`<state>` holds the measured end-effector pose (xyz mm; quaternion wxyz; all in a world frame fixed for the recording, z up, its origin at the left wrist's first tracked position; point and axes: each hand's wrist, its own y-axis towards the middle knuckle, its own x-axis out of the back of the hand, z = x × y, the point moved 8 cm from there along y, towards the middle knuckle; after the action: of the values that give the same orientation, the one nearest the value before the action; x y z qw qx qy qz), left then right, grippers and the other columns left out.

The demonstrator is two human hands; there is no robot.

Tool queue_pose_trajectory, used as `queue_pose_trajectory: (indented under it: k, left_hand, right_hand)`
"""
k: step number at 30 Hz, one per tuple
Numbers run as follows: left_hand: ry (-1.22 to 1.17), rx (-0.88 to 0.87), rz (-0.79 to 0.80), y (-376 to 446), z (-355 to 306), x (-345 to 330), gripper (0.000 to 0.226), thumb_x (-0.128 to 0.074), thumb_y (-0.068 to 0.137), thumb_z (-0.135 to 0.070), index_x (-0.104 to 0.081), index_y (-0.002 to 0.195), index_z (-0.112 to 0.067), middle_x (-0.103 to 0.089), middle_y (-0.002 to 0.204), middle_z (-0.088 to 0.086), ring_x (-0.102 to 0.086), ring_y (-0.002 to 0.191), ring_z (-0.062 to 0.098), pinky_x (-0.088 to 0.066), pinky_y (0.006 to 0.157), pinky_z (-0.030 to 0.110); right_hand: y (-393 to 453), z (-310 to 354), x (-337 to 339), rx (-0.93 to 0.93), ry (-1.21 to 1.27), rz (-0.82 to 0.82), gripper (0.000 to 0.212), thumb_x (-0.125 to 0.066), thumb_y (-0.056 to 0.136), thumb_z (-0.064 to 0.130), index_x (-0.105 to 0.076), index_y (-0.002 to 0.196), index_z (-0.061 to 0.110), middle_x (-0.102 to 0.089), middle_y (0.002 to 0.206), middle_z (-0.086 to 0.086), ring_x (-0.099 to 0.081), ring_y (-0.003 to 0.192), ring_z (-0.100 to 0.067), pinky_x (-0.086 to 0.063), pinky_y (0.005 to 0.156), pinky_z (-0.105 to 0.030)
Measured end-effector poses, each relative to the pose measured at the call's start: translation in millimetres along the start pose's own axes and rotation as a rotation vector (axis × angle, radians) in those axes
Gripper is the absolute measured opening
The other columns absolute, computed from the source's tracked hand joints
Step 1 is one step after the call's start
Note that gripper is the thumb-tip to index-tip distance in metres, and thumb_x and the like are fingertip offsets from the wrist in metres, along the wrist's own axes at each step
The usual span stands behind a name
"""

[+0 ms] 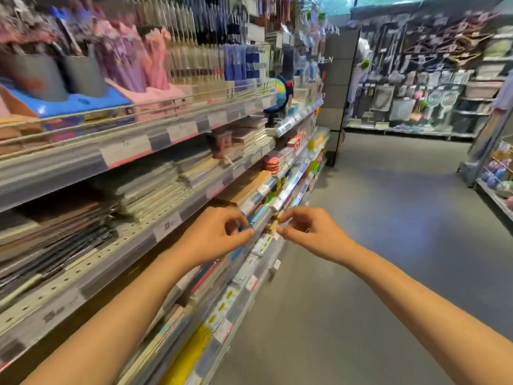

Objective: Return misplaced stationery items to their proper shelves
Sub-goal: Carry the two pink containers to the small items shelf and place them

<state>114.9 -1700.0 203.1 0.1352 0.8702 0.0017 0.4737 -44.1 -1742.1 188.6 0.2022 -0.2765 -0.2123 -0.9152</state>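
Observation:
The view is blurred by motion. Both my arms reach forward to the front edge of a lower shelf (266, 218) of the stationery rack on my left. My left hand (219, 232) has its fingers curled with the fingertips pinched near a small blue item (254, 218) at the shelf edge. My right hand (308, 229) is curled the same way, its fingertips touching a small tan item (273, 226). Whether either hand truly grips its item is too blurred to tell. Stacks of notebooks (155, 184) fill the shelves beside my left arm.
Pens in cups (83, 76) and a globe (280, 90) stand on the upper shelf. The grey aisle floor (374, 245) stretches ahead on the right. A far wall display (416, 79) of hanging goods and a right-hand rack (497, 173) border the aisle.

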Motion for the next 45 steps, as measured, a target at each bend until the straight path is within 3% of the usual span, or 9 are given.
queue_pose_trajectory:
  k: [6,10,15,19,23,30,34,39,45]
  left_hand:
    - [-0.016,0.099,-0.074,95,30,-17,0.016,-0.062,0.078,-0.039,-0.068,0.082,-0.025,-0.067,0.069,0.002,-0.057,0.060,0.012,-0.045,0.058,0.030]
    - [0.010,0.150,-0.156,163,58,-18,0.016,-0.062,0.081,-0.031,-0.070,0.087,-0.018,-0.067,0.072,0.000,-0.054,0.061,0.007,-0.039,0.054,0.019]
    - [0.095,0.164,-0.371,235,92,3,0.015,-0.064,0.080,-0.022,-0.069,0.092,-0.014,-0.067,0.083,0.003,-0.059,0.078,0.017,-0.043,0.070,0.029]
    - [0.225,0.241,-0.482,274,127,18,0.032,-0.061,0.081,-0.026,-0.062,0.111,-0.016,-0.059,0.098,0.000,-0.053,0.095,0.019,-0.038,0.077,0.026]
    - [0.294,0.313,-0.569,300,148,32,0.039,-0.061,0.081,-0.024,-0.058,0.119,-0.016,-0.053,0.097,0.003,-0.052,0.095,0.025,-0.039,0.078,0.031]
    - [0.238,0.563,-0.518,334,179,30,0.041,-0.054,0.088,-0.034,-0.049,0.125,-0.016,-0.064,0.111,0.011,-0.060,0.101,0.031,-0.051,0.082,0.039]
    - [0.192,0.763,-0.485,345,196,25,0.033,-0.048,0.091,-0.041,-0.055,0.111,-0.015,-0.063,0.089,0.006,-0.059,0.081,0.022,-0.047,0.069,0.031]
    - [0.298,0.871,-0.567,346,200,29,0.031,-0.051,0.090,-0.039,-0.058,0.109,-0.015,-0.060,0.088,0.007,-0.061,0.090,0.026,-0.036,0.067,0.025]
    - [0.281,0.878,-0.655,346,196,29,0.038,-0.057,0.088,-0.029,-0.052,0.124,-0.018,-0.066,0.103,0.008,-0.061,0.094,0.025,-0.043,0.073,0.027]
  right_hand:
    - [96,-48,24,0.042,0.069,0.035,0.022,-0.061,0.067,0.051,-0.061,0.078,0.032,-0.064,0.066,-0.001,-0.059,0.061,-0.017,-0.053,0.069,-0.046]
    - [171,-81,25,0.092,0.088,0.063,0.007,-0.065,0.075,0.038,-0.061,0.078,0.033,-0.059,0.060,0.003,-0.055,0.055,-0.013,-0.052,0.063,-0.041]
    - [267,-106,27,0.157,0.077,0.047,0.012,-0.067,0.080,0.025,-0.065,0.091,0.019,-0.066,0.072,-0.002,-0.057,0.062,-0.012,-0.049,0.064,-0.028]
    - [336,-118,22,0.180,0.075,0.062,0.019,-0.066,0.080,0.020,-0.066,0.098,0.016,-0.068,0.087,-0.005,-0.062,0.074,-0.022,-0.052,0.073,-0.035]
    - [389,-121,10,0.271,0.047,0.089,0.031,-0.066,0.080,0.021,-0.063,0.111,0.020,-0.059,0.100,0.004,-0.055,0.090,-0.011,-0.044,0.080,-0.024]
    - [461,-121,-21,0.480,-0.053,0.192,0.051,-0.067,0.078,0.017,-0.053,0.127,0.012,-0.051,0.123,-0.014,-0.047,0.108,-0.015,-0.034,0.090,-0.018]
    - [492,-121,-39,0.513,-0.036,0.281,0.057,-0.067,0.076,0.024,-0.050,0.130,0.016,-0.052,0.130,-0.014,-0.048,0.122,-0.027,-0.043,0.101,-0.037]
    - [512,-114,-60,0.578,-0.053,0.397,0.059,-0.060,0.073,0.033,-0.051,0.129,0.018,-0.059,0.127,-0.014,-0.053,0.116,-0.030,-0.046,0.093,-0.038]
    - [518,-111,-70,0.628,0.061,0.471,0.051,-0.066,0.076,0.021,-0.053,0.126,0.016,-0.061,0.124,-0.012,-0.055,0.115,-0.028,-0.046,0.096,-0.037]
